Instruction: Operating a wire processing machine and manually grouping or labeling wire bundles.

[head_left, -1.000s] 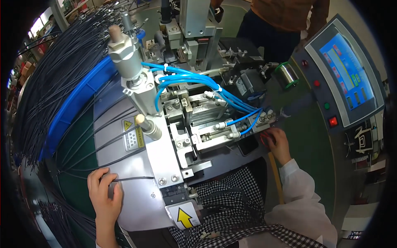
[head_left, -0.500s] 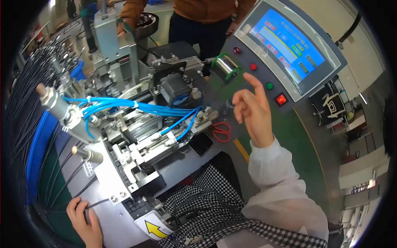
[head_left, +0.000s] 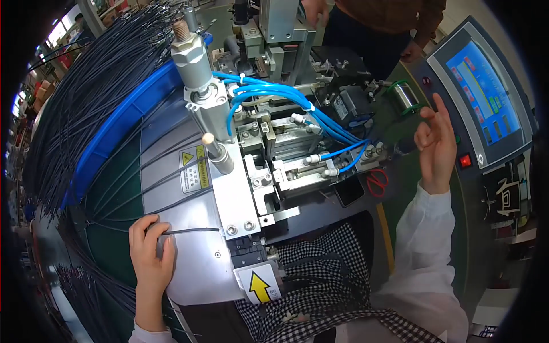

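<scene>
Curled, its pinch unclear, the left hand [head_left: 150,251] is touching a cable [head_left: 194,230] already reaching the machine [head_left: 233,200], more cables [head_left: 86,97] seemingly waiting upper left, the empty right hand [head_left: 437,151] hovering mid-right.

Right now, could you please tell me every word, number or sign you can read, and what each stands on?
Silver plate: a white-and-yellow label with a yellow triangle sign; I won't copy its wording.
White tag: a yellow arrow; the print beside it is too small to read.
Screen: print and coloured boxes on blue; the print is too blurred to read.
</scene>
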### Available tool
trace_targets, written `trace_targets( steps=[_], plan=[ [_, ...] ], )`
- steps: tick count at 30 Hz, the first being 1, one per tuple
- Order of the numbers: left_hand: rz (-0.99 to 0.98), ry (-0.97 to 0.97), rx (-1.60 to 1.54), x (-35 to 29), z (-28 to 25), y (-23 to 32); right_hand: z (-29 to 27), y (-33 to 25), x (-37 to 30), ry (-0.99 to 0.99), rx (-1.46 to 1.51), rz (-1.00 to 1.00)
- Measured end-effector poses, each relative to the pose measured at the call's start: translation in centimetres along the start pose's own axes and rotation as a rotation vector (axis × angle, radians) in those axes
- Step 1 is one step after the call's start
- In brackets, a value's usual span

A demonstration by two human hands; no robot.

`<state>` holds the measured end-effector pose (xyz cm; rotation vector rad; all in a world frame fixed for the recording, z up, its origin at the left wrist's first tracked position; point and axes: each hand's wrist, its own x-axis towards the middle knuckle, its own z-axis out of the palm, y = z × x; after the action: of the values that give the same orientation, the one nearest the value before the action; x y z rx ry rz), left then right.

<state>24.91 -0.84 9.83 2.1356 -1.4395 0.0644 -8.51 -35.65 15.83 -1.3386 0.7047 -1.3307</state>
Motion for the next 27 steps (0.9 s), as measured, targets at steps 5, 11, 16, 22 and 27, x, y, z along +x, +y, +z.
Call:
trace_targets(
  steps=[5,11,16,22,27],
  plan=[
    [0.008,0.000,-0.005,0.03,0.10,-0.20,0.58,0.10,-0.26,0.047,-0.026,-0.013],
    [0.022,-0.013,0.003,0.08,0.06,-0.08,0.59,0.32,-0.26,0.019,-0.042,-0.009],
    [0.014,-0.013,0.003,0.09,0.15,-0.03,0.50,0.25,-0.26,0.010,-0.040,-0.010],
    [0.017,-0.016,0.007,0.10,0.07,-0.04,0.59,0.29,-0.38,0.010,-0.019,0.004],
    [0.018,-0.002,-0.003,0.22,0.15,-0.10,0.48,0.30,-0.70,-0.012,-0.016,0.010]
  ],
)
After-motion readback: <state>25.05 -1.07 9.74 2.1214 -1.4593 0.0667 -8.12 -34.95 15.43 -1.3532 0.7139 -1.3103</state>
